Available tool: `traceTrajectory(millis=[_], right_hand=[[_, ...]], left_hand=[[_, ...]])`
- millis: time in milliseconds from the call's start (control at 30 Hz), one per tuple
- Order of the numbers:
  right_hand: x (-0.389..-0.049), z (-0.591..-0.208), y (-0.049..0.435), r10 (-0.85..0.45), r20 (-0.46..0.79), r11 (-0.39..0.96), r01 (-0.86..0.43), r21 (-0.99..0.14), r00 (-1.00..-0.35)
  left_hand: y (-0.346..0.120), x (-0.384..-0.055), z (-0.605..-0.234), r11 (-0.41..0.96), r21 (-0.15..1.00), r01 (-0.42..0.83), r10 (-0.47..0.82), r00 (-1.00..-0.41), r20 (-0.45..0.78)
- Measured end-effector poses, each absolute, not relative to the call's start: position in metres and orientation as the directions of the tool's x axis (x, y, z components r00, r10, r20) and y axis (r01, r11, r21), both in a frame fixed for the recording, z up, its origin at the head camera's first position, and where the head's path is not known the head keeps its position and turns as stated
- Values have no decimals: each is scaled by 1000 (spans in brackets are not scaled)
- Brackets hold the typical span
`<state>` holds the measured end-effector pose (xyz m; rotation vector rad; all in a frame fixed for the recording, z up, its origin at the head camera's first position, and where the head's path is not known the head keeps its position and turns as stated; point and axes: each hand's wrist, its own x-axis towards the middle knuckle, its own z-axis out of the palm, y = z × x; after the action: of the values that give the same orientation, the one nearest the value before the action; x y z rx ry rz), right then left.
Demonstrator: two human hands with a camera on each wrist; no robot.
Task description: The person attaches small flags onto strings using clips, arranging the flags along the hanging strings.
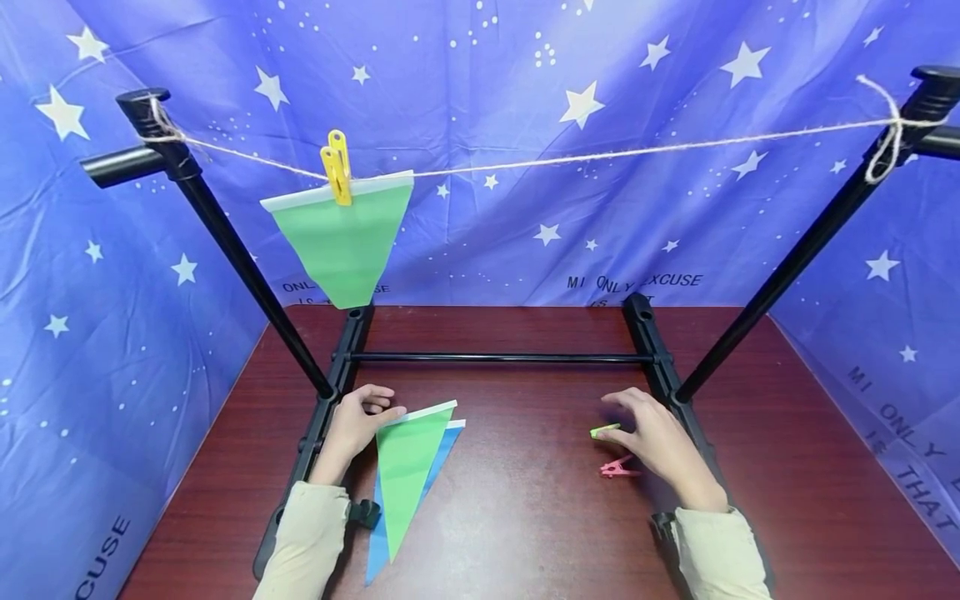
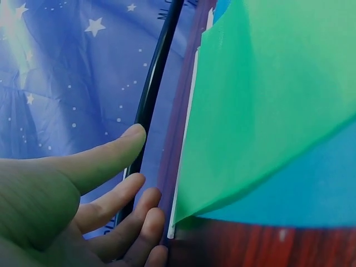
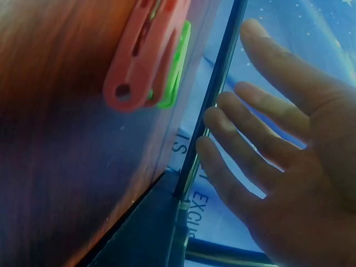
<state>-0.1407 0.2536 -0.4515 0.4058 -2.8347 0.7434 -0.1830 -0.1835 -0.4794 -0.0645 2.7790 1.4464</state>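
The green pennant [image 1: 412, 467] rests over the blue pennant [image 1: 441, 458], nearer the worktop's [image 1: 525, 500] left edge, offset, probably leaving its white band [image 1: 420, 413] easy to lift. By that band's left corner, the left hand [image 1: 360, 425] is loosely spread, gripping nothing; contact is unclear. Open worktop separates these from the red clip [image 1: 617, 469] and green clip [image 1: 602, 431], toward the right edge beside the wide-spread, unladen right hand [image 1: 656, 437]. Above, a yellow clip [image 1: 342, 185] pins another pennant [image 1: 341, 242] to the string [image 1: 637, 152].

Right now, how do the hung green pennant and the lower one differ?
The hung green pennant is clipped to the string by a yellow clothespin; the lower green pennant lies unclipped over a blue pennant. The hung one's bottom looks blunt; the lower one's is pointed. Both have white top edges.
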Motion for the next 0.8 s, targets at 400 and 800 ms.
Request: traceTrajectory(millis=[400,800], right_hand=[[-140,-454,265,-194,183,870,-256,-421,-964],[-140,-458,270,-186,184,881,-246,-404,-965]], left_hand=[[-181,-184,-482,613,787,-59,-18,-998,-61],[-176,-183,-484,685,726,-58,-22,-998,-59]])
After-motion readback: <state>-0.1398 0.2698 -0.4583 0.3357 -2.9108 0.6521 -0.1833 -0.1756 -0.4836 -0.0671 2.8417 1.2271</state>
